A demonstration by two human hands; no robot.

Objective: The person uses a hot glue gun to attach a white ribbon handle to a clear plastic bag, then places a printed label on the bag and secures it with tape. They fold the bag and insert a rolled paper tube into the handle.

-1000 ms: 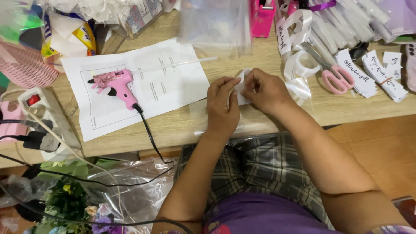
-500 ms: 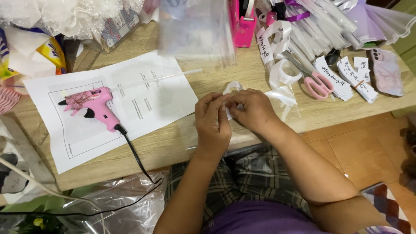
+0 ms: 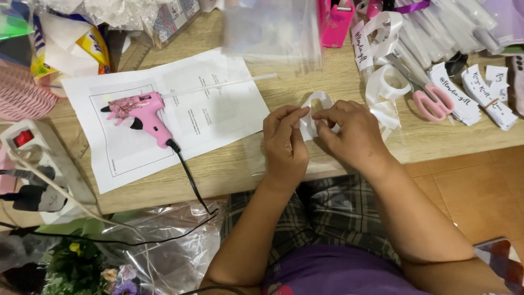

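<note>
Both my hands meet over the front edge of a wooden table (image 3: 229, 169). My left hand (image 3: 285, 145) and my right hand (image 3: 349, 131) pinch a short piece of white ribbon (image 3: 314, 112) between their fingertips, bent into a loop that stands up between them. A pink glue gun (image 3: 143, 114) lies to the left on a sheet of printed white paper (image 3: 218, 114), its black cord (image 3: 188, 175) running off the table edge. A thin clear glue stick (image 3: 224, 86) rests on the paper above my hands.
Pink-handled scissors (image 3: 431, 101), a roll of white ribbon (image 3: 388, 82) and small white tags (image 3: 464, 95) lie at the right. A pink tape dispenser (image 3: 337, 22) and clear bags (image 3: 273, 27) sit at the back. A white power strip (image 3: 38, 158) is at left, flowers in plastic (image 3: 82, 262) below.
My hands have stayed together on the ribbon, working it into a raised loop. The view has shifted, so the table things sit further right and lower in view.
</note>
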